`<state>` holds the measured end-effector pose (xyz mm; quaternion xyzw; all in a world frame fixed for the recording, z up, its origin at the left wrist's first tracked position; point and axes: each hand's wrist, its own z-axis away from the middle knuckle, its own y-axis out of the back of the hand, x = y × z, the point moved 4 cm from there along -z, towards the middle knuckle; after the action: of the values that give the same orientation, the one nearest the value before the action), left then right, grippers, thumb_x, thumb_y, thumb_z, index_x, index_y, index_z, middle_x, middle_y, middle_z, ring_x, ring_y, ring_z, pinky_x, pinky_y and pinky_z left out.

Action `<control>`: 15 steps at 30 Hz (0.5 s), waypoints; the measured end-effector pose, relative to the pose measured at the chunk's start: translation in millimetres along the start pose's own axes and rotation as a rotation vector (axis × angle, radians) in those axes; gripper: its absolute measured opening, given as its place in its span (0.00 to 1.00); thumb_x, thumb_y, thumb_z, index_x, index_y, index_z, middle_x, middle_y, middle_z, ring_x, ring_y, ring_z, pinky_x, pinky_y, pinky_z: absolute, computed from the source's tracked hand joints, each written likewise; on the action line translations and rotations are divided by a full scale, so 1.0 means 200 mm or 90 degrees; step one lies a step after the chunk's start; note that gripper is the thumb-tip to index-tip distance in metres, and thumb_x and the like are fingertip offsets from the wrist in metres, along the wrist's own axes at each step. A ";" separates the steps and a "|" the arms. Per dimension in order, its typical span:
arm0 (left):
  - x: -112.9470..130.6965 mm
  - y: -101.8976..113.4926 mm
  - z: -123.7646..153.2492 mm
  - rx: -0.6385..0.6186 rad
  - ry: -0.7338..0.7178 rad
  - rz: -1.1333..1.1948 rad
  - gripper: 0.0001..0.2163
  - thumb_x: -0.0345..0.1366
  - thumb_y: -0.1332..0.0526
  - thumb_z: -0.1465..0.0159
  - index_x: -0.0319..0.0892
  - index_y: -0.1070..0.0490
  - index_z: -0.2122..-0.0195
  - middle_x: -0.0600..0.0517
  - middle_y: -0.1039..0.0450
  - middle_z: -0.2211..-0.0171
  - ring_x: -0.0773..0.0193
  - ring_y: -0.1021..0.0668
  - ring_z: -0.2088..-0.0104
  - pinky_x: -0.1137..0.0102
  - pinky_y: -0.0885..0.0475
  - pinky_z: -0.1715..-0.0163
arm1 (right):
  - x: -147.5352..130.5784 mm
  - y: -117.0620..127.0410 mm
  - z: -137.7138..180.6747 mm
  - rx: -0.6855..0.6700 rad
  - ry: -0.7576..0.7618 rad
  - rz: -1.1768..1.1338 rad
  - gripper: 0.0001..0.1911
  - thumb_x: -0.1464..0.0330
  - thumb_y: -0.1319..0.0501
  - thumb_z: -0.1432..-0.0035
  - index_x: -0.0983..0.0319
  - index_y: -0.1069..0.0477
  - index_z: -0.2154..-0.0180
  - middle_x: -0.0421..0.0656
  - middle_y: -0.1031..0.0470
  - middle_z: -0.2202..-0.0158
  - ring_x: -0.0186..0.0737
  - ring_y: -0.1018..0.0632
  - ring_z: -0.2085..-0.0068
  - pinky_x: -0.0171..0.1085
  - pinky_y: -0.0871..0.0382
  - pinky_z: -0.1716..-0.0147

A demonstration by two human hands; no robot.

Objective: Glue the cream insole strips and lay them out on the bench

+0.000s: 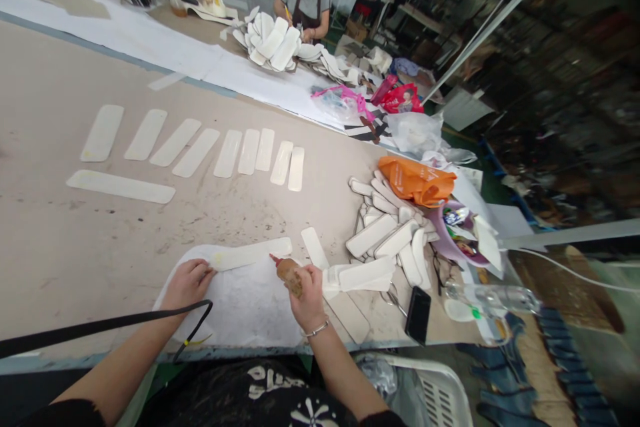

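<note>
Left hand (187,282) pinning strip (250,255), right hand (307,290) gripping glue bottle (289,271) (mostly hidden)

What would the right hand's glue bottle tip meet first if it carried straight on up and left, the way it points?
Probably the near end of the white strip under the left hand; the bottle tip nearly touches it.

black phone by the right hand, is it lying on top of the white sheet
No, the black phone lies on the bare table right of the right hand, well clear of the white sheet.
</note>
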<state>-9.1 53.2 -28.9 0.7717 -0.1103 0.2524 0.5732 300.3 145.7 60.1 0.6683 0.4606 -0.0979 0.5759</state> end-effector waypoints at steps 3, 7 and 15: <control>0.03 0.01 -0.06 -0.064 0.042 -0.027 0.11 0.43 0.46 0.39 0.44 0.30 0.71 0.47 0.26 0.68 0.57 0.24 0.64 0.63 0.29 0.61 | 0.04 0.02 -0.03 0.023 -0.018 0.010 0.23 0.76 0.40 0.47 0.58 0.36 0.48 0.47 0.40 0.54 0.45 0.32 0.52 0.48 0.30 0.52; 0.06 0.04 -0.13 -0.155 0.191 -0.109 0.07 0.40 0.44 0.43 0.43 0.33 0.69 0.48 0.26 0.71 0.55 0.23 0.69 0.65 0.31 0.70 | 0.11 0.04 -0.06 0.034 -0.040 0.028 0.22 0.76 0.40 0.47 0.59 0.35 0.49 0.48 0.40 0.54 0.47 0.33 0.53 0.51 0.31 0.52; 0.15 0.08 -0.18 -0.252 0.313 -0.123 0.08 0.33 0.45 0.42 0.41 0.32 0.61 0.46 0.24 0.66 0.56 0.22 0.62 0.67 0.34 0.66 | 0.04 0.03 -0.01 0.045 -0.030 -0.017 0.18 0.71 0.39 0.44 0.60 0.34 0.51 0.49 0.35 0.55 0.47 0.30 0.54 0.49 0.28 0.55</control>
<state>0.1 84.6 8.3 0.5680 0.0581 0.3490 0.7431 308.0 152.7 59.2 0.6796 0.4519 -0.1373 0.5613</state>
